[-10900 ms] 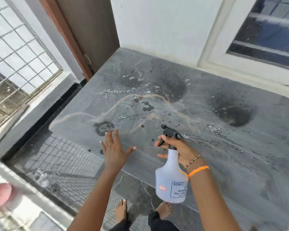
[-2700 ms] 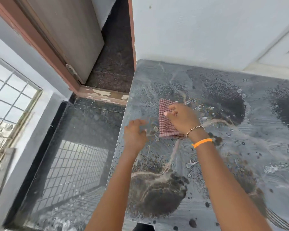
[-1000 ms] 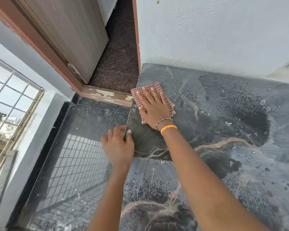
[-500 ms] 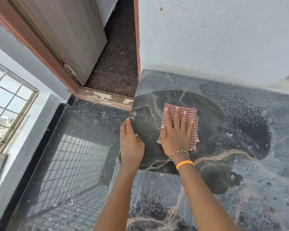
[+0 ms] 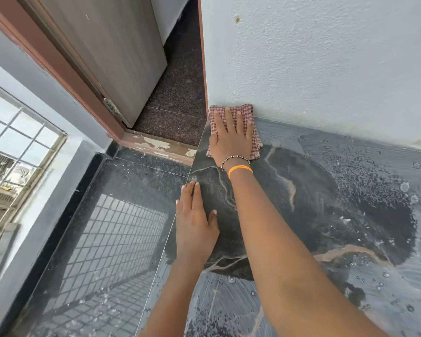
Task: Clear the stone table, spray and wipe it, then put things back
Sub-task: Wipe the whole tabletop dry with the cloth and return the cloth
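The stone tabletop (image 5: 326,215) fills the lower right of the frame, wet and streaked, its right and bottom parts cut off. Your right hand (image 5: 232,139) lies flat with fingers spread, pressing the red checked cloth (image 5: 249,113) into the tabletop's far left corner against the white wall (image 5: 326,57); most of the cloth is hidden under it. Your left hand (image 5: 195,227) rests open, holding nothing, on the tabletop's left edge at centre frame.
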Available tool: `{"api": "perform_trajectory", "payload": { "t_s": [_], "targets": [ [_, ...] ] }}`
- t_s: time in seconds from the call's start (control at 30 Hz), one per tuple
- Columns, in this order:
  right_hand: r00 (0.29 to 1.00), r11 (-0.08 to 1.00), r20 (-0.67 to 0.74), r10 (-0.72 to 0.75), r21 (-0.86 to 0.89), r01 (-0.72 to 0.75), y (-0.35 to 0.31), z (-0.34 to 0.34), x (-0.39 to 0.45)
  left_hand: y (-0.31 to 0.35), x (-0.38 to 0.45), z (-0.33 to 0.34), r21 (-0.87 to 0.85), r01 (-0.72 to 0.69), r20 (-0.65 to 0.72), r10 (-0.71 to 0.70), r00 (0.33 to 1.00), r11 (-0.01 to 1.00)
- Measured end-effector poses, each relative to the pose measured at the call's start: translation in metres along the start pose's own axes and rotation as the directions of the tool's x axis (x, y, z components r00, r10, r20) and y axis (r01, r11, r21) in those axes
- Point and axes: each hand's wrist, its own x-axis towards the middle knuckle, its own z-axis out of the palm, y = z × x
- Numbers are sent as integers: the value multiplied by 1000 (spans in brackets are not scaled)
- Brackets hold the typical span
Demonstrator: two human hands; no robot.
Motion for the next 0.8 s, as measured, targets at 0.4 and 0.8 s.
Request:
{"api": "perform_trajectory", "payload": {
  "t_s": [0.4,0.8],
  "targets": [
    [897,901,-111,428,-23,-433,171,-40,-57,2,-6,12,101,-14,27,11,1000,995],
    [802,805,-95,590,-15,-594,150,-33,-115,2,-13,-1,-15,35,12,-35,999,999]
  ]
}}
